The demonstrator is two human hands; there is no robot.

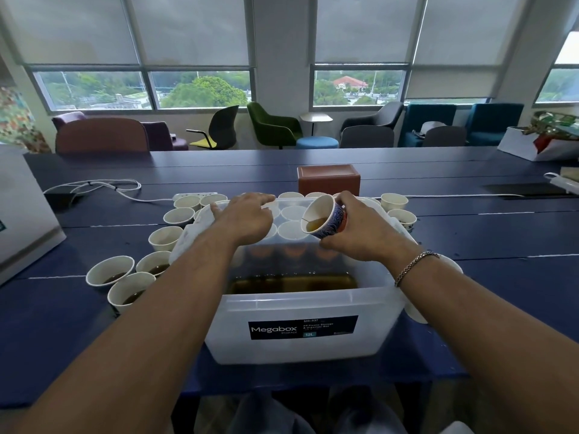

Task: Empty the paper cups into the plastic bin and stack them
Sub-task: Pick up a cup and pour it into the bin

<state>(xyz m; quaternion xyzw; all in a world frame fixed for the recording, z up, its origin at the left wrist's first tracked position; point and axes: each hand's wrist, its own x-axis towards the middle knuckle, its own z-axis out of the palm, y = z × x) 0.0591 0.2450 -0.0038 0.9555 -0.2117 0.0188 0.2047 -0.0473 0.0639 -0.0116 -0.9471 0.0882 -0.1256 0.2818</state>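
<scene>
Your R hand [360,228] grips a tilted cup [324,219] over the bin [297,308], brown liquid [316,223] at its lip; L hand [247,219] hovers, fingers loose, by bin's far rim.

The tilted paper cup [332,218] is blue with fine pale wavy lines and a red patch outside, white inside, and holds amber liquid [315,225]. The plastic bin [300,306] is translucent white, its label [303,327] navy with white lettering and a teal patch, its pooled liquid [293,283] murky brown. The table [501,277] is dark blue, the box [329,180] behind the bin rust-brown.
</scene>
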